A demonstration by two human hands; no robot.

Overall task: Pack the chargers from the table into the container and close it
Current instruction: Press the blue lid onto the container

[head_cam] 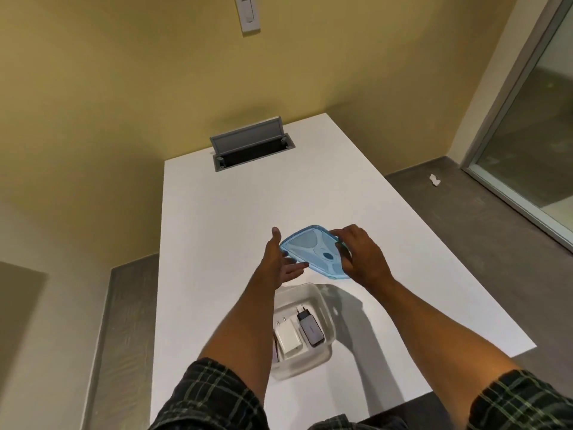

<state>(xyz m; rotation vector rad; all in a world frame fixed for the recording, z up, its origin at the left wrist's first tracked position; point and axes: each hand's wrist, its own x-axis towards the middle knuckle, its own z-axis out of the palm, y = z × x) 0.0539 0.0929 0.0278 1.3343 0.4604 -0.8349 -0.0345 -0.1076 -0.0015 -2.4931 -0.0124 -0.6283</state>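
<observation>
A translucent blue lid (pixel 313 251) hangs tilted in the air above the white table (pixel 217 212). My right hand (pixel 361 254) grips its right edge. My left hand (pixel 279 259) is at the lid's left edge, fingers spread under it and thumb up along the side. Nearer to me, a clear plastic container (pixel 325 305) stands uncovered on the table. Inside it lie a white charger (pixel 288 336) and a dark charger (pixel 308 327) with its plug pins pointing away from me. My left forearm hides the container's left part.
A grey cable box (pixel 248 144) with its flap raised is set into the table's far end. Yellow wall lies behind, with a white switch plate (pixel 248 13). A glass door (pixel 527 135) and grey floor are to the right.
</observation>
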